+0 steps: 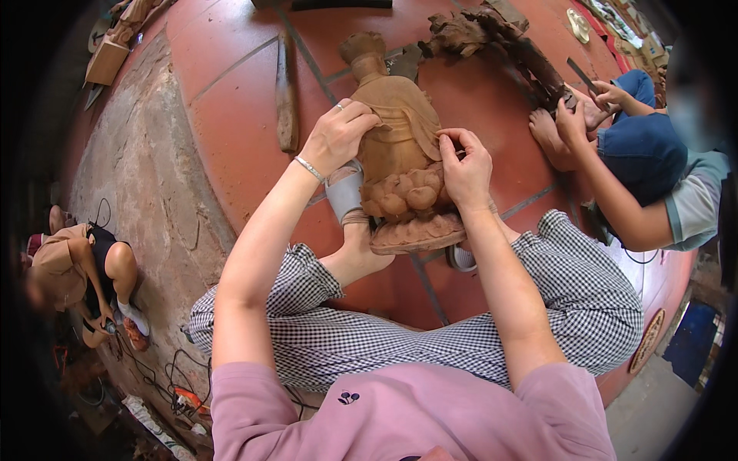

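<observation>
A brown carved statue (396, 107) of a robed figure lies between my bare feet, its head away from me. Its rounded, petalled base (419, 234) is at the near end. My left hand (342, 134) rests on the statue's left side, fingers bent and pinched together over the robe. At the right edge of the robe, my right hand (467, 165) is closed in a thumb-and-finger pinch. Whatever small thing either hand may hold is hidden by the fingers. A grey band (344, 192) lies beside the statue, above my left foot.
A long wooden club (287, 96) lies on the red tiles at the far left. A gnarled dark wood piece (500, 46) is at the far right, where a co-worker holds a flat blade (582, 75). Another person (84, 269) crouches at left near black cables (173, 376).
</observation>
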Demonstrator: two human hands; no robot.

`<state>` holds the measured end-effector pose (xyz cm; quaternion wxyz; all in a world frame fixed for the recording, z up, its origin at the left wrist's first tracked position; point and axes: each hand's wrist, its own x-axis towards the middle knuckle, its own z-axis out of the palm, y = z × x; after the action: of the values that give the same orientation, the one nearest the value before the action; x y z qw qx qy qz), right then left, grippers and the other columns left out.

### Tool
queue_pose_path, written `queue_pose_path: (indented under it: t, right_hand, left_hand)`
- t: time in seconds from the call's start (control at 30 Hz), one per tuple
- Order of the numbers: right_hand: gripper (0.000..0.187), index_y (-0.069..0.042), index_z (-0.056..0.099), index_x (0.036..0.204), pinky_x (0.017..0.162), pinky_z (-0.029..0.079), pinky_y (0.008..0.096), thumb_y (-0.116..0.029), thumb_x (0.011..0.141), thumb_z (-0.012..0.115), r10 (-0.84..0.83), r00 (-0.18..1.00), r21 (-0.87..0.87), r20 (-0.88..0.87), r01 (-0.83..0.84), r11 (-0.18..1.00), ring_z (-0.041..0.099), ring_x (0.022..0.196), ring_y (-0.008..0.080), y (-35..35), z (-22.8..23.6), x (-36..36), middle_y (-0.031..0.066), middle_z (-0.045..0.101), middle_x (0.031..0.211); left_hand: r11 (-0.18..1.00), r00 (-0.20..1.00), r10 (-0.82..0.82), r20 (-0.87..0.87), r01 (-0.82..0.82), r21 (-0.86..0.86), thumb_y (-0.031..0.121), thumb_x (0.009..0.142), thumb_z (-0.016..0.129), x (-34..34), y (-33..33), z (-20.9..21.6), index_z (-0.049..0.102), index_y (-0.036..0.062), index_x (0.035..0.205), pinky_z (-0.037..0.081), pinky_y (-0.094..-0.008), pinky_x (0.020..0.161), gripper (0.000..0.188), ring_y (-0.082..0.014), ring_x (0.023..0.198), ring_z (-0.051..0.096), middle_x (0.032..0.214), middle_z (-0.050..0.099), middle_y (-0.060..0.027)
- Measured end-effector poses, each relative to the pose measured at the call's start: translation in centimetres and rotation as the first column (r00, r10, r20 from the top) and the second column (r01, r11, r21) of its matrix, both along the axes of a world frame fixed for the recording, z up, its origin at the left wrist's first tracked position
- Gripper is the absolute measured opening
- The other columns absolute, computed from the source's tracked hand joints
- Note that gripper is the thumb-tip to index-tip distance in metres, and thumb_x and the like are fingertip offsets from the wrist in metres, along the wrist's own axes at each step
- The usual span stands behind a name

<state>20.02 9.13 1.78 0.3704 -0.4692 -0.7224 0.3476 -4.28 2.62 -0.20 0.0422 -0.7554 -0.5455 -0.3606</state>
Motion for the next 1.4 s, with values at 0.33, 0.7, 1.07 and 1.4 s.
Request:
queue_pose_path:
  t: [0.33, 0.7, 1.07, 1.4]
  right_hand:
    - [0.012, -0.004, 0.073, 0.095, 0.07, 0.053, 0.0335, -0.015, 0.092, 0.067, 0.013, 1.0, 0.024, 0.001, -0.013, 1.0, 0.069, 0.075, 0.0237, 0.1, -0.4, 0.2, 0.0102, 0.069, 0.087]
    - [0.013, -0.004, 0.073, 0.096, 0.07, 0.052, 0.032, -0.015, 0.092, 0.067, 0.01, 1.0, -0.011, 0.008, -0.01, 1.0, 0.067, 0.074, 0.0209, 0.3, -0.1, 0.4, 0.0094, 0.069, 0.087]
    - [0.014, -0.004, 0.073, 0.097, 0.071, 0.052, 0.0328, -0.016, 0.092, 0.067, 0.009, 1.0, -0.036, 0.021, -0.008, 0.999, 0.067, 0.075, 0.022, 0.3, 0.0, 0.4, 0.0097, 0.069, 0.088]
    - [0.012, -0.004, 0.073, 0.096, 0.07, 0.053, 0.0334, -0.015, 0.092, 0.067, 0.011, 1.0, -0.014, 0.004, -0.011, 1.0, 0.068, 0.076, 0.0233, 0.3, -0.2, 0.4, 0.0103, 0.07, 0.088]
  left_hand:
    - [0.998, 0.997, 0.056, 0.044, -0.055, -0.011, -0.002, 0.078, 0.061, 3.9, 1.9, 0.4, 0.07, 0.0055, 0.097, 0.055, -0.0376, 0.083, 0.022, -0.0279, 0.094, 0.062, 0.096, 0.065, -0.0078]
    - [0.937, 0.881, 0.351, 0.319, -0.33, -0.119, 0.007, 0.084, 0.074, -0.3, -1.9, -2.0, 0.072, 0.0025, 0.095, 0.054, -0.0381, 0.083, 0.012, -0.0311, 0.098, 0.064, 0.105, 0.068, -0.0111]
    - [0.97, 0.87, 0.234, 0.434, -0.182, -0.159, 0.004, 0.083, 0.077, 1.2, 0.7, -1.1, 0.071, 0.0016, 0.097, 0.055, -0.0341, 0.071, 0.015, -0.0243, 0.084, 0.067, 0.091, 0.068, -0.0085]
    - [0.991, 0.955, 0.121, 0.27, -0.101, -0.085, 0.009, 0.081, 0.075, 1.9, 1.9, 0.3, 0.07, 0.0058, 0.089, 0.053, -0.039, 0.076, 0.01, -0.0297, 0.088, 0.064, 0.088, 0.065, -0.0085]
